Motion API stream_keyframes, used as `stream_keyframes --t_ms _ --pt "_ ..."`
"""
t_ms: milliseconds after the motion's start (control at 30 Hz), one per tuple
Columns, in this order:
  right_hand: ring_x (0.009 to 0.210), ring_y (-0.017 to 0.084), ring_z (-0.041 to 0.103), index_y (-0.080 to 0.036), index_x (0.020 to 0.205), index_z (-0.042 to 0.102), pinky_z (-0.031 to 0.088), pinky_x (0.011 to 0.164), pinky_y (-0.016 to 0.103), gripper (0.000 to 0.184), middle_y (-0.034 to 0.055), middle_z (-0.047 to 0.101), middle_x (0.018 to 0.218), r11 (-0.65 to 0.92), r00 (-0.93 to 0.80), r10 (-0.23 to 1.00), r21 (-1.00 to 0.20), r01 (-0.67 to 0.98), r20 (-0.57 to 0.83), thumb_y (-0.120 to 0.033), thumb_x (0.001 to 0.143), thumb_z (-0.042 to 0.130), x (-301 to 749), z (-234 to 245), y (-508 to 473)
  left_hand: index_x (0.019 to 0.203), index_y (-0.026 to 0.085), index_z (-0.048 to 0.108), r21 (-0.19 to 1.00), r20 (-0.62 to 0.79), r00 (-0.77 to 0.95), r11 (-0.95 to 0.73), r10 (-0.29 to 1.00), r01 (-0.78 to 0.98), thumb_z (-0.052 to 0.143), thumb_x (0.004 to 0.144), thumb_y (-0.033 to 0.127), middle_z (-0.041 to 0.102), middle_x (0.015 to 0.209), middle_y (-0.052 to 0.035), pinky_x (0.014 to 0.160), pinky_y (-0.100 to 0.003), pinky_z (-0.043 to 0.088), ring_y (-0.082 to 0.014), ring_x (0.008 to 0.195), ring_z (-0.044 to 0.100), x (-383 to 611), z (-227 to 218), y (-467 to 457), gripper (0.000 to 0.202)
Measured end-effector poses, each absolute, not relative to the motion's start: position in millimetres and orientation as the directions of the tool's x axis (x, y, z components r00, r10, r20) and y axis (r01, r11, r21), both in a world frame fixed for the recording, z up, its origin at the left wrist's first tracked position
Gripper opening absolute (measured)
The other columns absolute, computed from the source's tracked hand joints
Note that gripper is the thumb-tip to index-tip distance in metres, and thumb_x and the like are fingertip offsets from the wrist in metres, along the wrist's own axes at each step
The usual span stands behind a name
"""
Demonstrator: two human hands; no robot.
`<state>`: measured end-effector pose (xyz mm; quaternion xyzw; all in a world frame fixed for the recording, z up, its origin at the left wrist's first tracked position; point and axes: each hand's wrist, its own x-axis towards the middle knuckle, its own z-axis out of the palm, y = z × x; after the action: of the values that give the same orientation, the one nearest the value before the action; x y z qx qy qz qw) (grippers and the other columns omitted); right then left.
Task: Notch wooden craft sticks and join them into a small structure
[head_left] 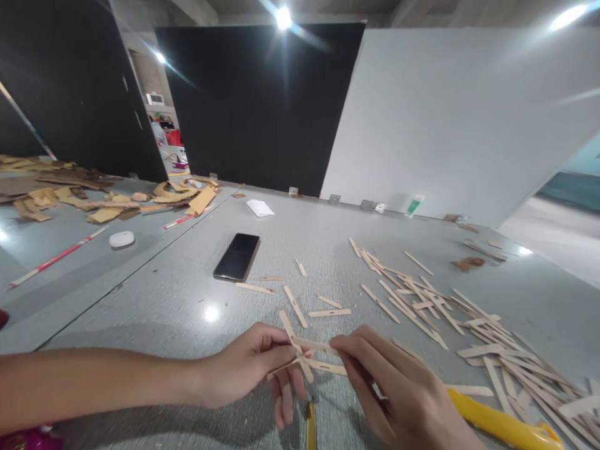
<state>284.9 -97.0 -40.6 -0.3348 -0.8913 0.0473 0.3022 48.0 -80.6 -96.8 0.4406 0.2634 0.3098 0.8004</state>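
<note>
My left hand point(255, 369) is closed in a pinch on a small assembly of flat wooden sticks point(300, 353) held just above the grey table point(187, 300). My right hand point(398, 394) is closed too, its fingertips gripping a stick point(328, 367) of the same assembly from the right. One stick point(287, 325) of the assembly slants up to the left. Loose wooden sticks point(295, 306) lie on the table just beyond both hands.
A large scatter of wooden sticks point(469, 325) covers the table's right side. A black phone point(237, 256) lies face up ahead. A yellow tool point(497, 425) lies at bottom right. Cardboard scraps point(107, 200), a white oval object point(122, 239) and a red-white strip point(56, 257) sit on the left table.
</note>
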Motion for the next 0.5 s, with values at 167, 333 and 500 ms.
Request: stream_keyframes --t_ms 167,333,500 --pt "0.066 0.016 0.067 -0.017 0.112 0.069 0.054 0.060 0.026 0.025 0.0059 0.069 0.085 0.771 -0.596 0.618 -0.250 0.585 0.512 -0.013 0.110 0.044 284.1 -38.8 -95.9 0.106 0.011 0.073 0.895 -0.159 0.658 0.389 0.736 -0.219 0.070 0.096 0.057 0.072 0.078 -0.0081 0.048 -0.024 0.059 -0.0145 0.050 0.070 48.5 -95.0 -83.3 0.047" --pt "0.066 0.016 0.066 -0.017 0.113 0.069 0.054 0.060 0.027 0.026 0.0061 0.068 0.087 0.776 -0.613 0.612 -0.227 0.589 0.500 -0.012 0.110 0.044 285.4 -41.6 -95.6 0.115 0.012 0.072 0.911 -0.171 0.641 0.368 0.748 -0.186 0.072 0.092 0.065 0.071 0.079 -0.0060 0.046 -0.023 0.057 -0.0148 0.051 0.070 48.5 -93.0 -86.5 0.057" --pt "0.069 0.019 0.066 -0.018 0.118 0.065 0.051 0.059 0.029 0.029 0.0057 0.065 0.089 0.792 -0.659 0.592 -0.182 0.583 0.463 -0.006 0.107 0.042 288.4 -40.2 -98.1 0.098 0.011 0.076 0.986 -0.096 0.571 0.157 0.815 -0.058 0.063 0.099 0.063 0.073 0.084 -0.0084 0.049 -0.021 0.055 -0.0140 0.057 0.071 42.1 -90.7 -88.3 0.054"
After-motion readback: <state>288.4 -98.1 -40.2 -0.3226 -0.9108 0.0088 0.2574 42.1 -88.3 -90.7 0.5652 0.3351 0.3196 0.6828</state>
